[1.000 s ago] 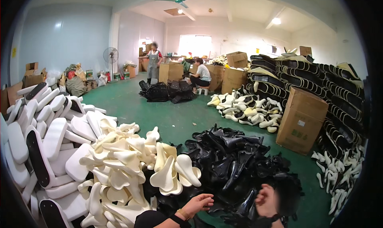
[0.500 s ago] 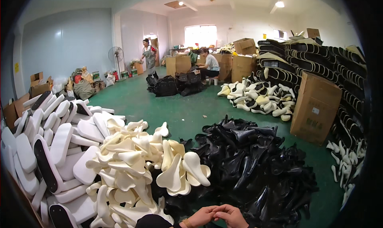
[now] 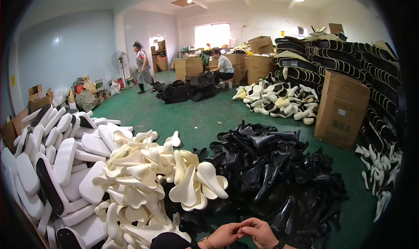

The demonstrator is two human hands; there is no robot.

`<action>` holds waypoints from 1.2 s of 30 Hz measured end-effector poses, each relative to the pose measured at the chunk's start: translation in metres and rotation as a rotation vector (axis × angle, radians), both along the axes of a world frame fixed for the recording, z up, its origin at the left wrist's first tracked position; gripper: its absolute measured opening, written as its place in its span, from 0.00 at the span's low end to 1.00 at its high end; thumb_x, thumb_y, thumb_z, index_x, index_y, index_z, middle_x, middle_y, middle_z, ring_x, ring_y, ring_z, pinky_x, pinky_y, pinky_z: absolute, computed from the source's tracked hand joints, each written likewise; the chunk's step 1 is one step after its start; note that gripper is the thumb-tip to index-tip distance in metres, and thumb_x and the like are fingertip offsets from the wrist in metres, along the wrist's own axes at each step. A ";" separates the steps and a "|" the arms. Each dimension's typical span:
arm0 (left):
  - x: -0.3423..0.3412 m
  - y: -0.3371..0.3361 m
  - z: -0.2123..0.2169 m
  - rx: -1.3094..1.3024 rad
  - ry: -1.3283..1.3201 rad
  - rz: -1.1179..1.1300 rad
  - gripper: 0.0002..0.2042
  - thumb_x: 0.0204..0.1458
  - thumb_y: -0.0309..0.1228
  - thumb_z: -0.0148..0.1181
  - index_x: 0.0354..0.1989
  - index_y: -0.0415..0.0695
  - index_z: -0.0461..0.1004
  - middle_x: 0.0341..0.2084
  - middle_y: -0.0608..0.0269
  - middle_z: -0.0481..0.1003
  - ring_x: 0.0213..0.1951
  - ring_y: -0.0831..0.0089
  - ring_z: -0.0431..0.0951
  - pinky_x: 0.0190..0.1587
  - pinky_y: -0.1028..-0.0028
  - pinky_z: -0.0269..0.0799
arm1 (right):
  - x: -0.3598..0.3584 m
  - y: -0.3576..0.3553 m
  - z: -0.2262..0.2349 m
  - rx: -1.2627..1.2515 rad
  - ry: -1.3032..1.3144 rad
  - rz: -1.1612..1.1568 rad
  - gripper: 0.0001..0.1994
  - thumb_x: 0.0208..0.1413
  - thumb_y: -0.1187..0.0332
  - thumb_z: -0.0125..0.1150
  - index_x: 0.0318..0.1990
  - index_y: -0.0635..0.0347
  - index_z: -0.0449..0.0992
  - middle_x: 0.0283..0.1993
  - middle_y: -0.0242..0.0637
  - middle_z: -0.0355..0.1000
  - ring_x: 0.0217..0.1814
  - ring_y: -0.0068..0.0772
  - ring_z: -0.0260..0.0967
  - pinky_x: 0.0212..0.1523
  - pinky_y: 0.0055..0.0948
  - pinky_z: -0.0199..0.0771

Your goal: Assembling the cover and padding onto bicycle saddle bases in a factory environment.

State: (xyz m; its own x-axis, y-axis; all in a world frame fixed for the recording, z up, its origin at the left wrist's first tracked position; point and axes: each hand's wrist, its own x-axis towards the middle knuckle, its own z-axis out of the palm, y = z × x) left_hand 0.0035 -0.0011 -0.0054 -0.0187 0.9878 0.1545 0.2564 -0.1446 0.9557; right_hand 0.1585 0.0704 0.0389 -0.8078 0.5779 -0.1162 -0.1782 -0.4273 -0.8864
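At the lower edge my left hand (image 3: 224, 236) and my right hand (image 3: 260, 232) meet at the fingertips, both closed. Anything pinched between them is too small or hidden to make out. Just beyond and to the left lies a heap of cream foam bicycle saddle pads (image 3: 139, 179), a few of them (image 3: 187, 188) resting over black pieces. Beyond my right hand spreads a large pile of glossy black saddle-shaped shells or covers (image 3: 270, 175). One dark-clad knee (image 3: 169, 241) shows beside my left wrist.
White padded boards (image 3: 65, 162) pile up at the left. A tall carton (image 3: 342, 109) leans near stacked black curved pieces (image 3: 336, 59) at the right. More pale saddle pads (image 3: 279, 100) lie beyond. One person (image 3: 142, 68) walks at the back; another (image 3: 223, 66) sits by black bundles (image 3: 183, 90).
The view has shifted slightly. My hands stay together, a little farther right in the picture. The standing person at the back has walked left and now faces left.
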 end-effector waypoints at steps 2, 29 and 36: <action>0.000 -0.002 0.001 0.036 0.056 -0.002 0.15 0.52 0.26 0.58 0.50 0.40 0.73 0.26 0.65 0.74 0.29 0.82 0.69 0.32 0.77 0.69 | -0.001 -0.003 -0.007 0.023 0.006 0.003 0.09 0.57 0.72 0.58 0.44 0.64 0.74 0.38 0.37 0.75 0.36 0.24 0.73 0.40 0.23 0.75; 0.003 -0.005 -0.002 -0.060 0.181 -0.024 0.17 0.46 0.29 0.60 0.47 0.46 0.73 0.31 0.55 0.78 0.32 0.65 0.78 0.36 0.69 0.73 | 0.001 -0.007 -0.023 0.189 0.016 -0.002 0.07 0.57 0.74 0.59 0.42 0.65 0.75 0.34 0.34 0.75 0.34 0.21 0.72 0.38 0.20 0.73; 0.003 -0.007 0.003 -0.194 0.276 0.023 0.16 0.41 0.37 0.62 0.39 0.46 0.76 0.31 0.47 0.77 0.36 0.50 0.78 0.36 0.63 0.73 | 0.001 -0.009 -0.022 0.265 0.007 0.010 0.07 0.57 0.74 0.58 0.42 0.65 0.76 0.35 0.33 0.75 0.34 0.20 0.71 0.38 0.19 0.72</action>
State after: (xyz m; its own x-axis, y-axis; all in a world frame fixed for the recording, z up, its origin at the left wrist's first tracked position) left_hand 0.0065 -0.0083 -0.0021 -0.0247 0.9991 -0.0336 0.5104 0.0415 0.8589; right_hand 0.1591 0.0610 0.0168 -0.8140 0.5792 0.0442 -0.1818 -0.1819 -0.9664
